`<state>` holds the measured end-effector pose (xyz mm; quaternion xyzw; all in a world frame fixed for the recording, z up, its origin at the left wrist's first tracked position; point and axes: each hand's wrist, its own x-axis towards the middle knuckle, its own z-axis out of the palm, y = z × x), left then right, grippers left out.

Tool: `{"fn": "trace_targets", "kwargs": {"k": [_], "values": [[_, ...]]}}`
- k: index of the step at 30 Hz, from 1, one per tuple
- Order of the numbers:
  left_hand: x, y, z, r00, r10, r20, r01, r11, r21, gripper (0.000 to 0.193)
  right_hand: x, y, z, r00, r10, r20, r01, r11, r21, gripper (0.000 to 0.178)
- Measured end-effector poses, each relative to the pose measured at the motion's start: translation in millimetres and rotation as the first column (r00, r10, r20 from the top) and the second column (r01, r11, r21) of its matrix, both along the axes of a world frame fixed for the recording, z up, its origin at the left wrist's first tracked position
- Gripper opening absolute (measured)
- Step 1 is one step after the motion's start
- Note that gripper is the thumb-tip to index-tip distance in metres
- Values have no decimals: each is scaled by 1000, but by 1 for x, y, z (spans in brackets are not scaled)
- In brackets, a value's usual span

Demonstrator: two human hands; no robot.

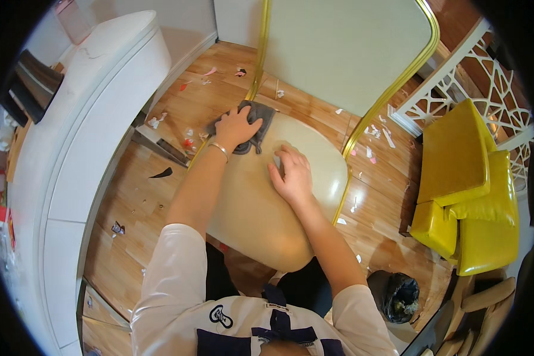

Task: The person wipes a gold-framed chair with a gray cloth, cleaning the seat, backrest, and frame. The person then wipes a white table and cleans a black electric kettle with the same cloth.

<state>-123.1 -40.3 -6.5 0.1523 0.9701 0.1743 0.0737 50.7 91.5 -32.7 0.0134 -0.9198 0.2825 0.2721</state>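
Scrap-strewn wooden floor, a pale chair and a grey cloth on its seat

The floor around the chair is littered with scraps of paper, mostly white, with some pink and red bits. A curved white counter runs along the chair's left, and a glossy yellow sofa stands to its right. A bin with a dark liner is to the right of the chair's near edge. The chair's smooth backrest, edged in gold, rises at its far side.

The cloth lies bunched at the far left of the chair's seat. The left hand (a thin bracelet circles that wrist) is palm down over it, fingers spread; whether they pinch any of the fabric cannot be told. The right hand is palm down over the middle of the chair's seat, fingers loosely extended and thumb apart, with nothing visible in its grasp.
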Motion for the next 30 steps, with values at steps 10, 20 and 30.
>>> {"fn": "trace_targets", "kwargs": {"k": [10,20,30], "values": [[82,-111,-12,992,56,-112,-46,995,87,67,15,-53,17,974,120,193,-160,965,206,50],[176,-178,-14,982,162,-96,-129,950,284,69,20,-121,13,954,223,199,-267,935,235,46],[41,-99,-18,992,-108,-66,118,978,172,70,19,-119,14,953,243,179,-274,946,173,43]]}}
